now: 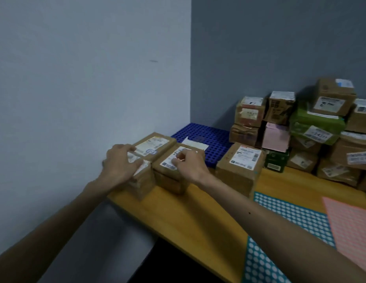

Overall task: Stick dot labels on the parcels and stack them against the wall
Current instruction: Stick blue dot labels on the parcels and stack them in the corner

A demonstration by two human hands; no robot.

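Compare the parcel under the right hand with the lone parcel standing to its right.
The right hand rests on the first parcel; the lone parcel is untouched. The first parcel sits close beside a neighbouring parcel; the lone parcel stands apart. The lone parcel looks bulkier than the first parcel. Both are brown cardboard with white shipping labels on top.

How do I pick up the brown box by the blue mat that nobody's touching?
Come from the front and clasp the lone box by its left and right walls, probably two-handed: it sits flat, looks wide, and its front is clear.
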